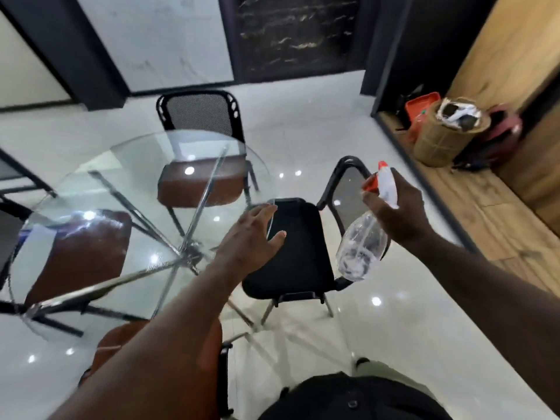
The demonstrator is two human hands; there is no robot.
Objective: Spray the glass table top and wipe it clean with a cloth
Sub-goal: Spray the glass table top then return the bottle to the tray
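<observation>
now right grip holds one spray bottle, left grip wide by one table.

I can read no text, label, brand or number anywhere. The spray bottle that my right hand holds is clear and blurred, and I can make out no lettering on it.

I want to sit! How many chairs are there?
4: far chair, left chair, black chair at right, near chair at bottom. Another may hide at the left edge.
</observation>
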